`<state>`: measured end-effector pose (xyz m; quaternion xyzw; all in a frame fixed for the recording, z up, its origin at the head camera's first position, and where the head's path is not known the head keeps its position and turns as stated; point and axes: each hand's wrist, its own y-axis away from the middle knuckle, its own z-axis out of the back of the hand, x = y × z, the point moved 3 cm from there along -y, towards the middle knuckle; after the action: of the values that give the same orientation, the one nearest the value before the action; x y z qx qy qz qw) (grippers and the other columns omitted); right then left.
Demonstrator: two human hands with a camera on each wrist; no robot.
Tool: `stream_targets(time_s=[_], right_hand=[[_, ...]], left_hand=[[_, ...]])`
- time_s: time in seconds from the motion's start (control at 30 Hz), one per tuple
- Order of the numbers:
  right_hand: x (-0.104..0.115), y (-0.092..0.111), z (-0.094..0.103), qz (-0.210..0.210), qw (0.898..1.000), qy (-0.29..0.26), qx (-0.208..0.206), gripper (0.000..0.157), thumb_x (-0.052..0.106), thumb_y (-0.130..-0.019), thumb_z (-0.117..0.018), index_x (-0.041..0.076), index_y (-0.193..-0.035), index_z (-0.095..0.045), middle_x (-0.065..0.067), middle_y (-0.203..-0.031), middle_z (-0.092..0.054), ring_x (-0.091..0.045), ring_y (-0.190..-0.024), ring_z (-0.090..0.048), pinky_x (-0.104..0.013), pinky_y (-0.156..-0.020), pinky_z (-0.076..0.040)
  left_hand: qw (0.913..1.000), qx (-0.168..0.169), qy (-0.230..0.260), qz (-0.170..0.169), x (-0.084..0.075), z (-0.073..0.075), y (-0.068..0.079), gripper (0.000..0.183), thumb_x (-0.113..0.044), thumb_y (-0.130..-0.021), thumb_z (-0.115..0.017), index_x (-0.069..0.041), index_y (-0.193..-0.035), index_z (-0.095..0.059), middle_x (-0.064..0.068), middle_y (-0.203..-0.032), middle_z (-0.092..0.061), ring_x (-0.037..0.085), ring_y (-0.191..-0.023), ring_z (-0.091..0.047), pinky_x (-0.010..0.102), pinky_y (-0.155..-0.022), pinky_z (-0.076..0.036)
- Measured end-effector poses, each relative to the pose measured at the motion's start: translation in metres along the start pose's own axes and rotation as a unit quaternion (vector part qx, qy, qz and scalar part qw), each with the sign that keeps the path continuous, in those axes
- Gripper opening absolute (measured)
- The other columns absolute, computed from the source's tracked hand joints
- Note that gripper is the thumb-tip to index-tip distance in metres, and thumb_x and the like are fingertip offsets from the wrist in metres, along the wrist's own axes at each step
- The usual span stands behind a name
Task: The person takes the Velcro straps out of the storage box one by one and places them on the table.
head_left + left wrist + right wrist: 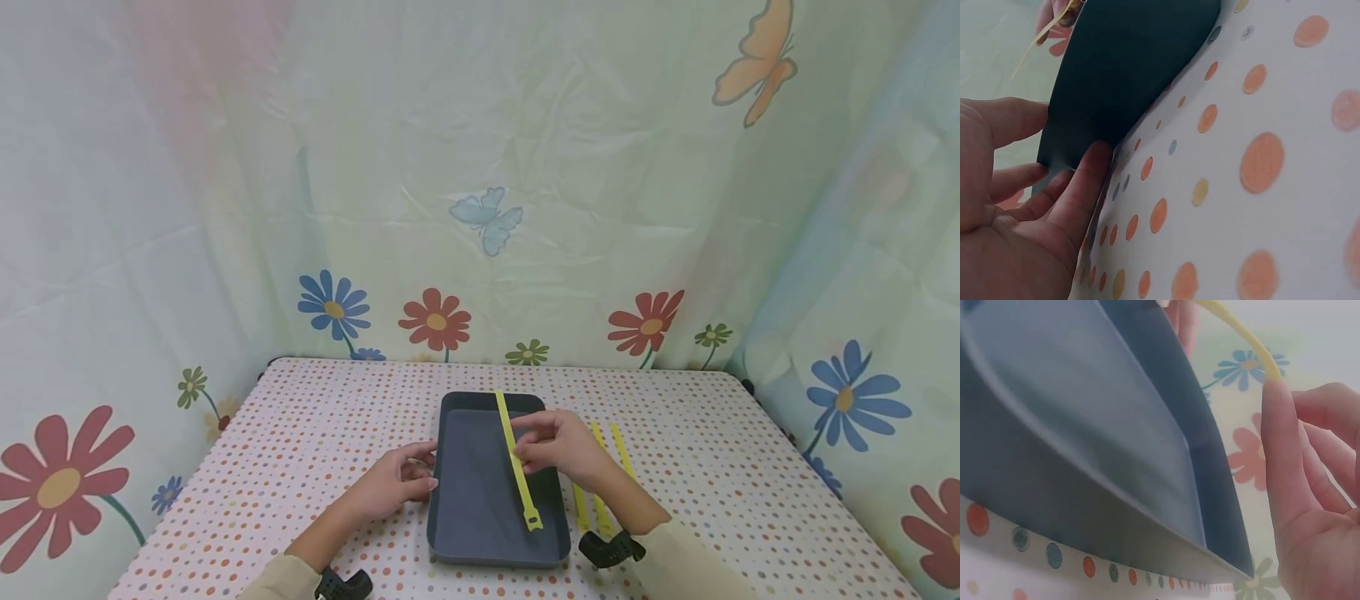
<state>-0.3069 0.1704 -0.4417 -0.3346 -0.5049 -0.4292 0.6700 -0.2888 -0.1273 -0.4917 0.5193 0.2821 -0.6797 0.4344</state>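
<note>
A dark grey rectangular tray (480, 500) lies on the table with its long side running away from me. My right hand (558, 446) pinches a yellow cable strap (517, 475) between thumb and fingers, over the tray. The strap's slotted end hangs toward the near right corner. In the right wrist view the strap (1244, 334) bends in an arc away from the fingertips. At the tray's left side, my left hand (393, 483) touches the outer wall with its fingertips; the left wrist view shows the fingers (1088, 181) loosely spread against that wall (1116, 69).
Several more yellow straps (581, 508) lie on the table to the right of the tray, partly under my right forearm. The dotted tablecloth (337, 417) covers the table. A flowered curtain (562, 167) hangs behind and at both sides.
</note>
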Motion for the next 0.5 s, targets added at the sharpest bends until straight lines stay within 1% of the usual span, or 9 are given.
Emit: stream_targets(time_s=[0.17, 0.37, 0.5], right_hand=[[-0.003, 0.007, 0.006, -0.016, 0.999, -0.013, -0.034, 0.052, 0.011, -0.09, -0.078, -0.005, -0.137, -0.06, -0.01, -0.093, -0.077, -0.021, -0.076, -0.075, -0.038, -0.073, -0.065], [-0.007, 0.018, 0.016, -0.025, 0.997, -0.032, -0.066, 0.052, 0.006, -0.09, -0.076, -0.005, -0.139, -0.059, -0.01, -0.093, -0.074, -0.019, -0.076, -0.073, -0.035, -0.073, -0.065], [-0.009, 0.025, 0.023, -0.028, 0.995, -0.041, -0.086, 0.052, 0.006, -0.091, -0.075, -0.005, -0.139, -0.058, -0.01, -0.094, -0.074, -0.019, -0.076, -0.073, -0.034, -0.072, -0.065]], left_hand=[[1.0, 0.001, 0.0, -0.004, 0.0, 0.0, 0.0, 0.064, -0.016, -0.099, -0.068, -0.001, -0.155, -0.041, 0.019, -0.137, -0.058, 0.018, -0.106, -0.068, 0.026, -0.077, -0.056], [1.0, -0.001, 0.0, -0.002, 0.0, 0.0, 0.0, 0.063, -0.017, -0.099, -0.068, -0.002, -0.155, -0.041, 0.018, -0.138, -0.058, 0.017, -0.108, -0.068, 0.027, -0.08, -0.056], [1.0, 0.001, -0.001, -0.003, 0.0, -0.001, 0.0, 0.063, -0.016, -0.1, -0.068, -0.002, -0.155, -0.041, 0.019, -0.138, -0.058, 0.019, -0.108, -0.068, 0.028, -0.079, -0.057]])
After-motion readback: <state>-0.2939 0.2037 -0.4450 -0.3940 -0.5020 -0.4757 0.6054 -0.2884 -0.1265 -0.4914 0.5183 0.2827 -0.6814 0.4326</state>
